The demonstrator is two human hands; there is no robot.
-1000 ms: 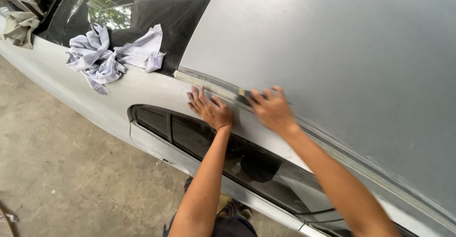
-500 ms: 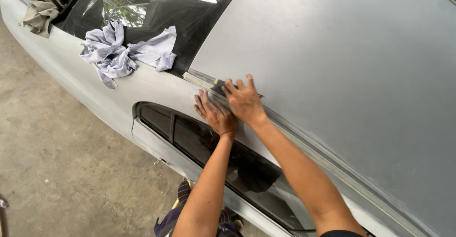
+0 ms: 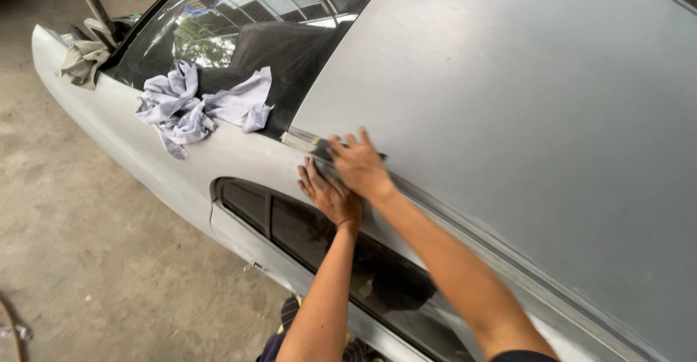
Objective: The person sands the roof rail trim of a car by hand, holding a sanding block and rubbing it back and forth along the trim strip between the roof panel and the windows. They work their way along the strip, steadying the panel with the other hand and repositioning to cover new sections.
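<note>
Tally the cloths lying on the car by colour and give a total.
Pale lilac rag at the windscreen's lower edge: 1
Beige rag near the car's front corner: 1
Total: 2

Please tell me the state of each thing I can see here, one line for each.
left hand: flat on the car body, above the side window.
right hand: pressing on the roof edge.
car roof: dull grey, unpainted look.
crumpled cloth: lying across the windscreen edge.
side window: shut, dark.
</note>
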